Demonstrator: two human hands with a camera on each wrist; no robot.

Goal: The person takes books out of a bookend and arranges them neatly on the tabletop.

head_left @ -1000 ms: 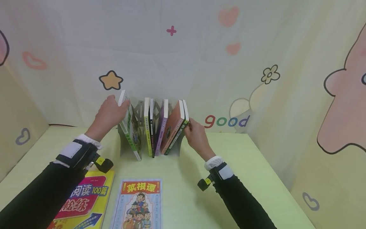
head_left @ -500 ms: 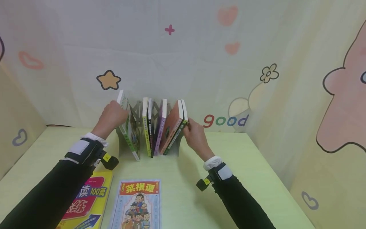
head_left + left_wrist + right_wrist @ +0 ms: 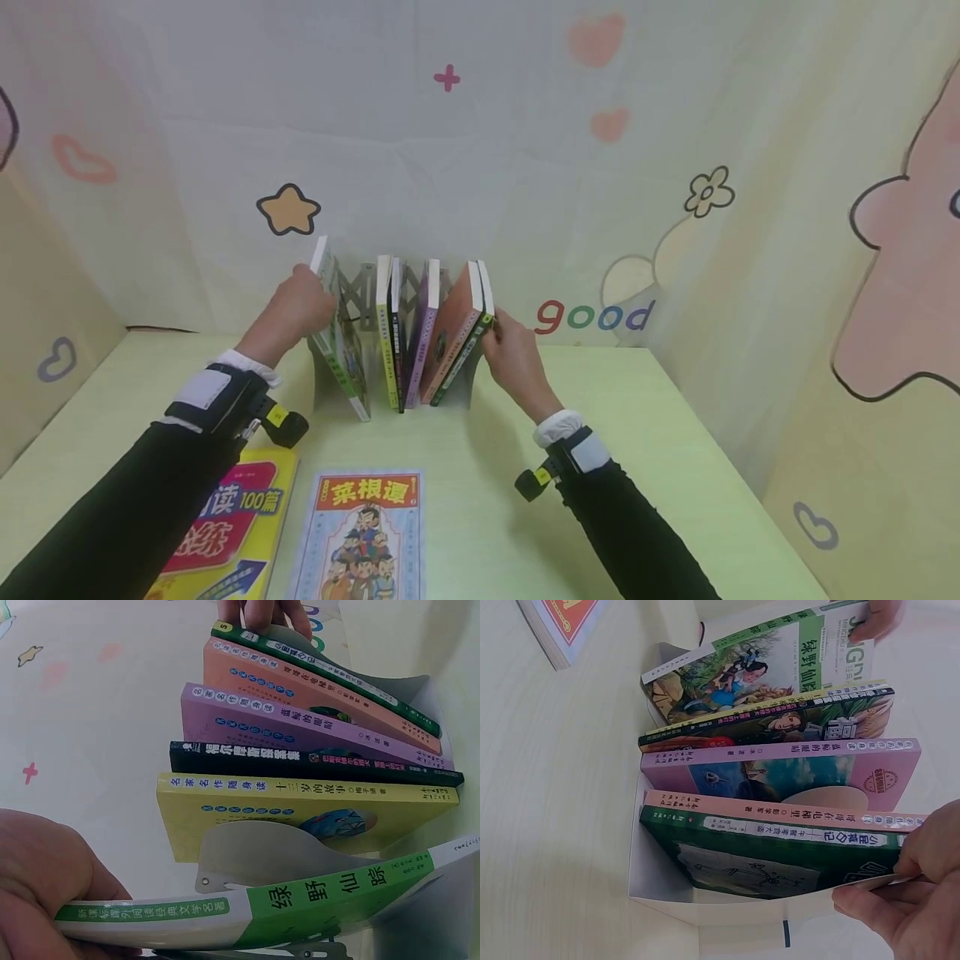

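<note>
A white-and-green book [image 3: 341, 900] leans at the left end of a grey metal expandable bookend [image 3: 367, 298]. My left hand [image 3: 297, 304] grips this book near its upper end; some of those fingers are hidden behind it. At the other end, my right hand [image 3: 922, 892] pinches the edge of the bookend's right plate, its thumb close to the dark green book [image 3: 780, 855]. Between the ends stand a yellow book [image 3: 315, 814], a black book [image 3: 322, 765], a purple book [image 3: 315, 724] and a salmon-pink book [image 3: 322, 697]. The pink and dark green books tilt right.
Flat on the pale table [image 3: 600, 467] lie a yellow-and-pink workbook [image 3: 225, 533], partly under the left sleeve, and a blue picture-cover book [image 3: 360, 533]. A patterned curtain [image 3: 487, 183] hangs right behind the bookend.
My left hand has dropped slightly and its fingers have drawn in around the white-and-green book's top. The right hand and the books look almost unmoved.
</note>
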